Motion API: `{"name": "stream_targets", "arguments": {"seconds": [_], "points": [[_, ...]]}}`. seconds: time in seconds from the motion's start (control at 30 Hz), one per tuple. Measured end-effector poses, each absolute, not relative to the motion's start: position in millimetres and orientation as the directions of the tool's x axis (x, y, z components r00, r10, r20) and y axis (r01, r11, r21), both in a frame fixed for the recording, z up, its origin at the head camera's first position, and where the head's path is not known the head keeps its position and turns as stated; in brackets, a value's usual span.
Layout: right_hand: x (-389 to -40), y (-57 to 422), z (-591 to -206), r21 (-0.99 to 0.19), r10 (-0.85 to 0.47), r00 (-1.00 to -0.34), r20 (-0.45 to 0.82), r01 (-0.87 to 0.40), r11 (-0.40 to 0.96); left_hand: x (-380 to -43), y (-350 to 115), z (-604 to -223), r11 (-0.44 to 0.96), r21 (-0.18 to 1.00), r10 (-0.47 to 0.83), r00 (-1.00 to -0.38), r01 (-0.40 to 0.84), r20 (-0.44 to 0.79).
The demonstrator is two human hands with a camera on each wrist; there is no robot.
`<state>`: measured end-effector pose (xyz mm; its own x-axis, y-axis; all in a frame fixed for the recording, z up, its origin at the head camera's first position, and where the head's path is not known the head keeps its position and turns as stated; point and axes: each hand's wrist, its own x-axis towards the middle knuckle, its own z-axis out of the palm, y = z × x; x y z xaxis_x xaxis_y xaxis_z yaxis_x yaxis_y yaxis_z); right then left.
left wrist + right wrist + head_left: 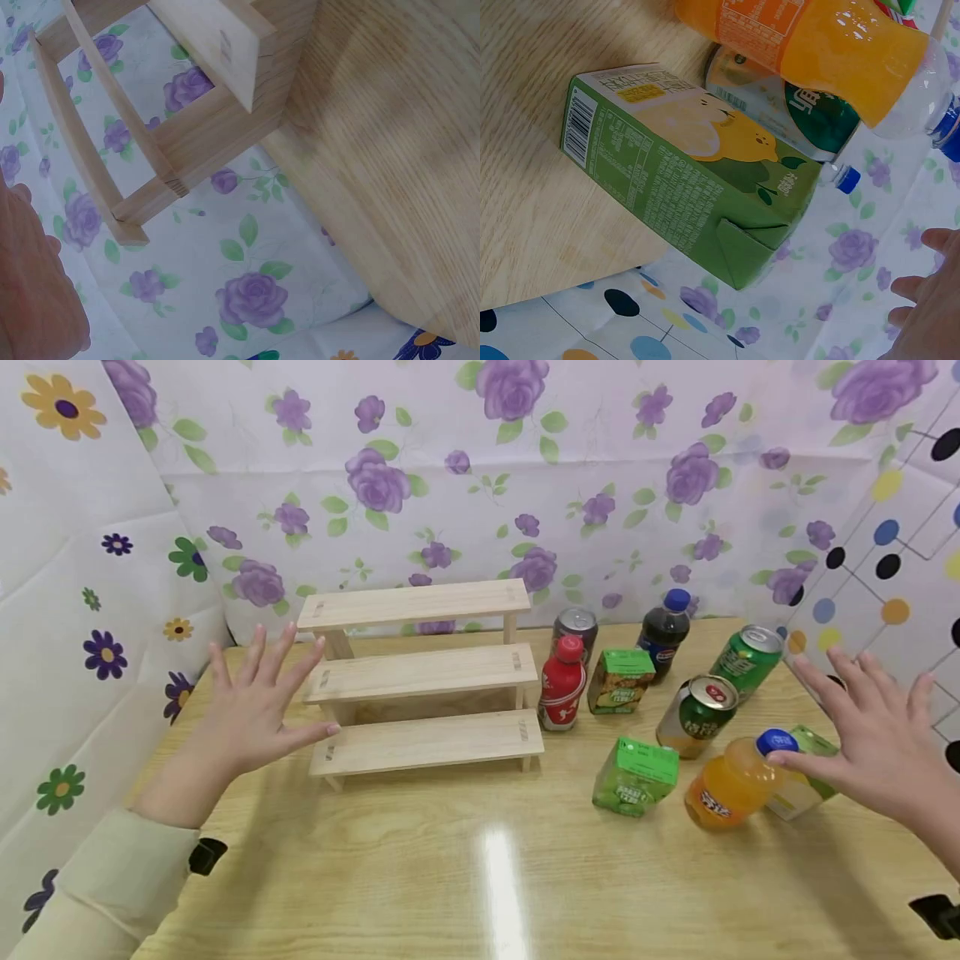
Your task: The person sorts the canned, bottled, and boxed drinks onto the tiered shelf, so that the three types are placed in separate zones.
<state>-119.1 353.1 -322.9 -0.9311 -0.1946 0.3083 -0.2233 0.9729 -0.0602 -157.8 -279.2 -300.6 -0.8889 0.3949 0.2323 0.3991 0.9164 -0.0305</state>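
Note:
My left hand (251, 714) hovers with fingers spread at the left end of a three-step wooden shelf (423, 672), holding nothing. At the right my right hand (877, 735) is also spread, above an orange soda bottle (735, 781) and a green-and-white lemon drink carton (697, 172); it grips nothing. Left of the bottle stands a green juice box (636, 777). Behind are a dark green and gold can (697, 714), a green can (750, 656), a cola bottle (663, 635), a brown-and-green juice box (621, 681), a red bottle (562, 685) and a dark can (576, 631).
The wooden table (420, 868) ends at a flowered cloth (450, 502) along the back. Patterned cloths (82, 635) also hang at the left and right sides. The shelf's steps bear no drinks.

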Motion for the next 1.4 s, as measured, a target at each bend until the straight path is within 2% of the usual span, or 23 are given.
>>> {"name": "stream_targets", "arguments": {"seconds": [0.23, 0.37, 0.53, 0.77, 0.87, 1.03, 1.2, 1.4], "points": [[-114, 354, -323, -0.096, -0.221, -0.905, 0.364, -0.273, 0.957, -157, -277, -299, 0.908, 0.002, 0.403, -0.875, 0.419, 0.267], [-113, 352, -319, -0.133, -0.256, -0.867, 0.428, -0.340, 0.931, -152, -277, -296, 0.899, 0.082, 0.380, -0.860, 0.430, 0.341], [-108, 349, -318, -0.199, -0.230, -0.852, 0.470, -0.356, 0.913, -147, -277, -298, 0.899, 0.205, 0.294, -0.879, 0.388, 0.374], [-102, 343, -329, -0.296, -0.175, -0.844, 0.507, -0.361, 0.885, -135, -280, -311, 0.829, 0.493, 0.137, -0.950, 0.265, 0.280], [-99, 339, -333, -0.354, -0.142, -0.851, 0.506, -0.355, 0.865, -128, -280, -319, 0.786, 0.577, 0.089, -0.964, 0.222, 0.250], [-94, 332, -340, -0.437, -0.093, -0.876, 0.474, -0.326, 0.838, -123, -278, -332, 0.741, 0.650, 0.054, -0.980, 0.168, 0.191], [-92, 326, -347, -0.438, -0.081, -0.873, 0.481, -0.320, 0.840, -122, -277, -345, 0.717, 0.686, 0.040, -0.990, 0.123, 0.136], [-89, 322, -360, -0.518, -0.036, -0.909, 0.415, -0.269, 0.812, -121, -279, -354, 0.653, 0.757, 0.019, -1.000, 0.005, -0.010]]}}
